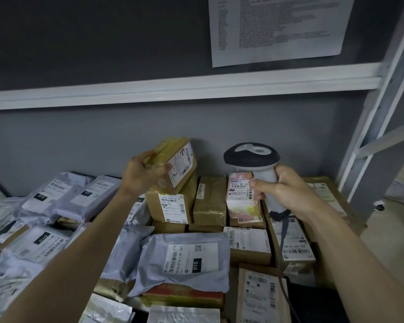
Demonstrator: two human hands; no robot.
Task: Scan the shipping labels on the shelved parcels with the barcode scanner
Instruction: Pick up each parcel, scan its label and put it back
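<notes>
Below raised parcel [176, 162]: stacked boxes [170, 206].

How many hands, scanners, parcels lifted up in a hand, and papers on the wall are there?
Hands: 2, the left hand and the right hand
Scanners: 1, the barcode scanner
Lifted parcels: 1, the brown parcel
Wall papers: 1, the printed sheet
Total: 5

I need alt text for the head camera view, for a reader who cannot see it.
A left hand lifts a small taped cardboard parcel, label facing the barcode scanner gripped upright in the right hand. Below, a shelf is crowded with labelled grey mailer bags and cardboard boxes.
</notes>
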